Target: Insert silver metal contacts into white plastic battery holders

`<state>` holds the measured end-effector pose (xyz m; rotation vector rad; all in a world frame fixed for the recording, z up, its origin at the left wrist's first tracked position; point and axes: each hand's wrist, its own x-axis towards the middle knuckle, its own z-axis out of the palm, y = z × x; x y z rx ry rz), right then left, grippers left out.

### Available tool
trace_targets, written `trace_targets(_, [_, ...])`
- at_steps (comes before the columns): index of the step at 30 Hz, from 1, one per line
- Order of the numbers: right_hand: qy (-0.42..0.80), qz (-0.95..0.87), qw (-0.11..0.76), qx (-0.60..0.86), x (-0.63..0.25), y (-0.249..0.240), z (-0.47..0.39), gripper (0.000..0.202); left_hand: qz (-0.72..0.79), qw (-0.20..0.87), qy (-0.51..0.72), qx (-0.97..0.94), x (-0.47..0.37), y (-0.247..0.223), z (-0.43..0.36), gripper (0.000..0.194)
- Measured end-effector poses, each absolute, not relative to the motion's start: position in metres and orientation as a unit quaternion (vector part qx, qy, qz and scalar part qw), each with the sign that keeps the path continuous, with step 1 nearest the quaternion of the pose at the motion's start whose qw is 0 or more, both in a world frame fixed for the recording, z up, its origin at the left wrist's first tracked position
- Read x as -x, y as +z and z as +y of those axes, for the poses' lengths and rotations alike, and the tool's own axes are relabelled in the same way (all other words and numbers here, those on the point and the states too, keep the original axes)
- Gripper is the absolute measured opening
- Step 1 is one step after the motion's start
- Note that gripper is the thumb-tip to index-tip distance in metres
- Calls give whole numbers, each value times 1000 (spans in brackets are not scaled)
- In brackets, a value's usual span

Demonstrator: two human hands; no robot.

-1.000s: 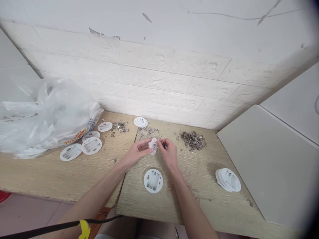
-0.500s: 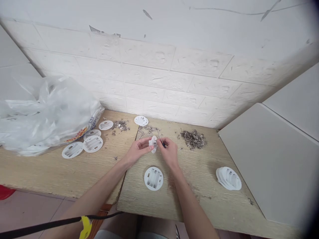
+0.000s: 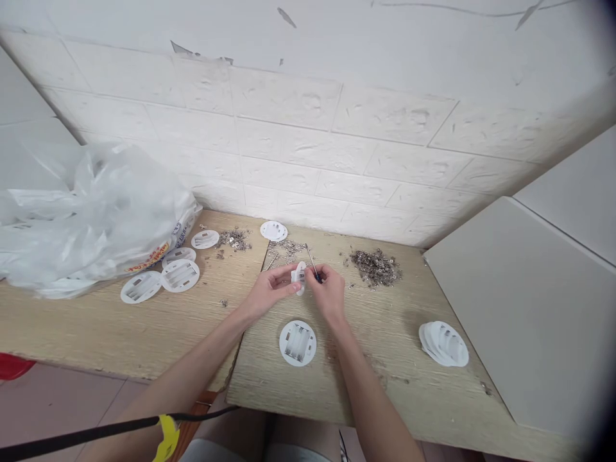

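Note:
My left hand (image 3: 272, 289) grips a round white plastic battery holder (image 3: 301, 273) by its edge, turned nearly on its side above the table. At its right face, the fingers of my right hand (image 3: 328, 292) are closed around a thin screwdriver (image 3: 312, 262) with a dark handle, its metal shaft pointing up and away. Those fingertips also meet the holder; whether they pinch a small part is too small to tell. Below both hands, another white battery holder (image 3: 298, 343) lies flat with its slots facing up.
Small metal pieces form a pile (image 3: 376, 267) on the right and smaller heaps (image 3: 234, 240) further left. Stacked holders (image 3: 443, 344) lie at the right, and loose ones (image 3: 180, 276) beside a plastic bag (image 3: 96, 218). A white panel (image 3: 520, 308) borders the wooden table (image 3: 375, 398).
Both hands and the holder sit slightly further right in view. The screwdriver shaft leans a little differently. My grip on each thing is unchanged.

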<state>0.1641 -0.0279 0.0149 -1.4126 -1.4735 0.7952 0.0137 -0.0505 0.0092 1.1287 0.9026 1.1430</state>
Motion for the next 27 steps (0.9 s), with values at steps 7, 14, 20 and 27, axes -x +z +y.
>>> trace_targets(7, [346, -576, 468, 574, -162, 16, -29, 24, 376, 606, 513, -478, -17, 8, -49, 55])
trace_targets(14, [370, -583, 476, 545, -163, 12, -28, 27, 383, 606, 506, -480, -15, 8, -51, 54])
trace_targets(20, [486, -531, 502, 480, -165, 14, -24, 28, 367, 661, 542, -368, -15, 16, -50, 43])
trace_targets(27, [566, -547, 460, 411, -161, 23, -32, 29, 403, 622, 524, -420, -14, 15, -52, 37])
